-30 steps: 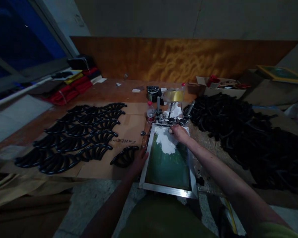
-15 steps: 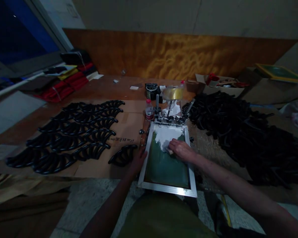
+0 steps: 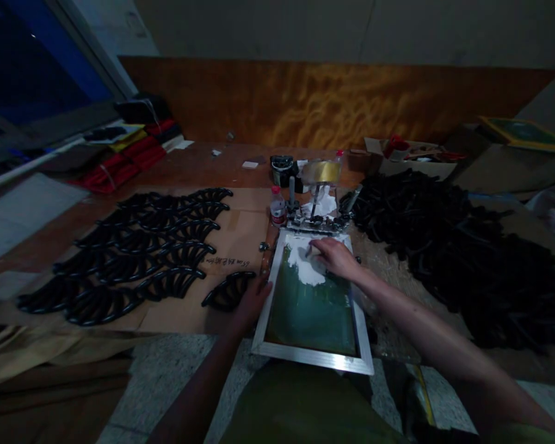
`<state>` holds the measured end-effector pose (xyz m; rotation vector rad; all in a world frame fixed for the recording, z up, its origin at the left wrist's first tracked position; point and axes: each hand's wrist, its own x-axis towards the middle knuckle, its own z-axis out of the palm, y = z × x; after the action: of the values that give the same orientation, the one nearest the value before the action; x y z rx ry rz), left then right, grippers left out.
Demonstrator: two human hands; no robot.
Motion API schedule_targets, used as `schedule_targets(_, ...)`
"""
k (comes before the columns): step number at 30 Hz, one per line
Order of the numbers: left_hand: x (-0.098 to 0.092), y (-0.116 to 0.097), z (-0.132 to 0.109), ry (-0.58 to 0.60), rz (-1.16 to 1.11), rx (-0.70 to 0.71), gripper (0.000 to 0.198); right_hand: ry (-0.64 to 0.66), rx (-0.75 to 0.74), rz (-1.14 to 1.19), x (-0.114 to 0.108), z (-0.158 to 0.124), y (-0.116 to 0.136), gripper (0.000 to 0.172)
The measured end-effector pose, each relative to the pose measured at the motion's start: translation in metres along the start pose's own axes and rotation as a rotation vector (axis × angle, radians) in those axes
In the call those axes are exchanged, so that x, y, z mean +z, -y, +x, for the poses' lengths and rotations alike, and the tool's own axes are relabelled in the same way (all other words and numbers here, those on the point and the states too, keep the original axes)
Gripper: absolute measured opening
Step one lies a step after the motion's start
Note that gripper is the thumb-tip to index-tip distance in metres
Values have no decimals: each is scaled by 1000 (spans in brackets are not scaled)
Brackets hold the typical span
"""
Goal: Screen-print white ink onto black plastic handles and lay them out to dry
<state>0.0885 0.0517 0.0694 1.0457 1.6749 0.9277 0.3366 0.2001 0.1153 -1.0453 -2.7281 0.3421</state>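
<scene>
A silver-rimmed printing screen [image 3: 314,359] with green mesh lies before me, white ink [image 3: 305,265] spread over its far part. My right hand [image 3: 337,259] is closed over the far right of the mesh, gripping a small squeegee [image 3: 311,250] mostly hidden by the fingers. At the screen's left rim, my left hand [image 3: 258,295] grips the edge; its fingers show only dimly. Just left of that hand is a single black curved, ribbed piece [image 3: 230,290] on cardboard. A clamp stand [image 3: 317,222] sits at the screen's far end.
Rows of similar black pieces [image 3: 134,256] cover the cardboard at left. A large black heap [image 3: 444,246] fills the right side. Behind the screen are a red-capped bottle [image 3: 277,208], a dark tub [image 3: 282,169] and a tape roll [image 3: 321,172]. Red bundles [image 3: 120,166] lie far left.
My right hand has moved away from me across the mesh with the squeegee, and the white patch has changed shape. The screen's near edge appears slightly higher. My left hand stays at the rim.
</scene>
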Motion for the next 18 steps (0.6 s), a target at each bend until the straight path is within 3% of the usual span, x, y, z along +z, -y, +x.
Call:
schedule_targets(4,-18,-34,-6,-22,33,35,58,-94,221,-66,-29,36,-24,60)
schedule_targets(6,-24,-54,-5,-39,41,82,53,-209,313,-95,-44,31,-43,58)
schedule_targets(9,-26,-84,8,-55,-127,225,54,-432,516,-40,-52,0,-75,45)
schedule_targets(11,-23,-102,21,-66,-302,295,54,-446,642,41,-38,-24,-87,37)
schedule_targets(13,-19,-117,33,-75,-409,327,52,-354,667,117,-12,-43,-86,29)
schedule_targets(16,-6,-121,41,-141,-475,304,51,-156,474,159,30,-54,-62,26)
schedule_targets(18,10,-104,37,-166,-491,188,50,-40,333,136,46,-54,-39,30)
